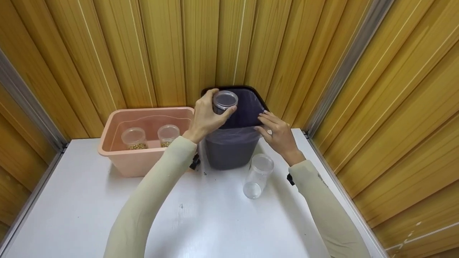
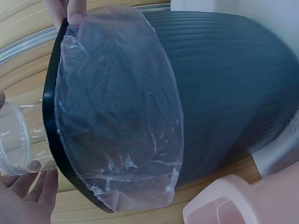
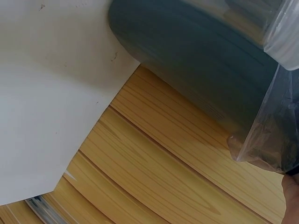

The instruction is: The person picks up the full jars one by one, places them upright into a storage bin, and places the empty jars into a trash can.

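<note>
My left hand (image 1: 209, 114) grips a clear lidded plastic jar (image 1: 225, 100) over the mouth of a dark trash bin (image 1: 231, 152). In the left wrist view the jar (image 2: 16, 135) lies sideways at the bin's rim, its walls see-through. A thin clear bag (image 2: 121, 112) lines the bin and folds down over the outside. On the right, my right hand (image 1: 278, 132) pinches the bin's rim and the bag edge, thumb outside and fingers over the inside. Below that hand, another clear jar (image 1: 259, 175) stands on the white table.
Left of the bin stands a pink tub (image 1: 136, 161). Inside it are two clear jars, one at the left (image 1: 134, 138) and one at the right (image 1: 168, 135), with small tan grains low in them. Wood-patterned walls (image 1: 200, 46) close off the white table (image 1: 200, 229) behind and at the sides.
</note>
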